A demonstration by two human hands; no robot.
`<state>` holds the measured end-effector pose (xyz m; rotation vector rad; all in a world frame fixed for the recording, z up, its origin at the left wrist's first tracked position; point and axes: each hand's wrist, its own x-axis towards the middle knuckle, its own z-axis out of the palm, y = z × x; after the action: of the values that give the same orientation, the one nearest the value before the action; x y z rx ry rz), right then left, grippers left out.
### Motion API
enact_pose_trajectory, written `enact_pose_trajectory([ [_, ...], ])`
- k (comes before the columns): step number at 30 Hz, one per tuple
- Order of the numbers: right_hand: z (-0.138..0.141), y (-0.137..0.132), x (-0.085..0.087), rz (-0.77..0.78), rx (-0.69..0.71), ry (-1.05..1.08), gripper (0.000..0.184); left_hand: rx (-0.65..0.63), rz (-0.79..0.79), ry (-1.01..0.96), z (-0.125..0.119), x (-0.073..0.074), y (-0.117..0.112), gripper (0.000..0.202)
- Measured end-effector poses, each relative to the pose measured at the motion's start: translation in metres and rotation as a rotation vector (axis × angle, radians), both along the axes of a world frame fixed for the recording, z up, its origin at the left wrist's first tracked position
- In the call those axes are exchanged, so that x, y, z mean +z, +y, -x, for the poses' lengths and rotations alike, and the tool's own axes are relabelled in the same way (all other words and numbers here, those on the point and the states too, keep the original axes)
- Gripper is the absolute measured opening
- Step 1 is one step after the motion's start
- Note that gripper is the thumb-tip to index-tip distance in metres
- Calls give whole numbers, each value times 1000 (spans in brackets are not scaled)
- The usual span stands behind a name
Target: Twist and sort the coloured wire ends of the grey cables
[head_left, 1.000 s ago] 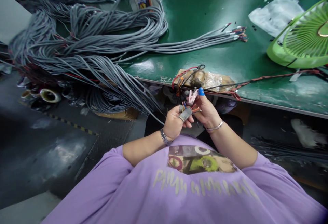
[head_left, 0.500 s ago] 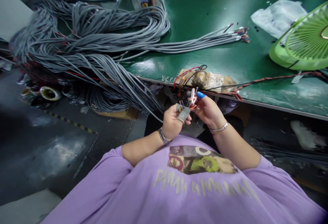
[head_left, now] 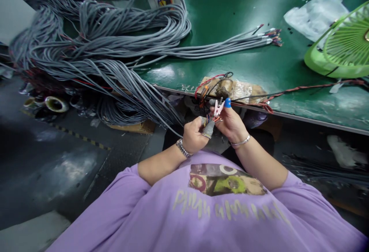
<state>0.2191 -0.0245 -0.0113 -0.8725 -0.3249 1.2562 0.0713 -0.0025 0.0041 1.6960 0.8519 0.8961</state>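
My left hand [head_left: 196, 136] is closed around the end of a grey cable, with grey covers on its thumb and a finger. Thin coloured wires [head_left: 216, 119], orange-red ones most visible, fan out from that grip toward my right hand [head_left: 232, 126]. A small pink clip [head_left: 218, 108] with two spread arms sits in the fingers of my right hand, beside the blue-capped thumb. The exact finger contact on it is partly hidden. Just beyond both hands, a wooden block [head_left: 245, 90] wrapped in clear tape lies at the table edge, with red and black leads around it.
Large bundles of grey cable [head_left: 115, 48] cover the left of the green table [head_left: 239, 5] and hang over its edge. Stripped cable ends [head_left: 273, 38] lie further back. A plastic bag [head_left: 317, 18] and a green fan [head_left: 340, 48] stand at right.
The pink clip has tilted, and its arms now show as a V. My right thumb has lifted upright, and my left hand has turned slightly, its grey-covered finger pointing more upward.
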Motion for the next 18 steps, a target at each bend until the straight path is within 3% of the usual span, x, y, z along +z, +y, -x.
enact_pose_trajectory([
  [10, 1, 1, 0, 9, -13, 89, 44, -23, -209, 129, -1, 1, 1, 11],
  [18, -5, -19, -4, -16, 176, 20, 59, -33, -179, 90, 7, 1, -2, 12],
])
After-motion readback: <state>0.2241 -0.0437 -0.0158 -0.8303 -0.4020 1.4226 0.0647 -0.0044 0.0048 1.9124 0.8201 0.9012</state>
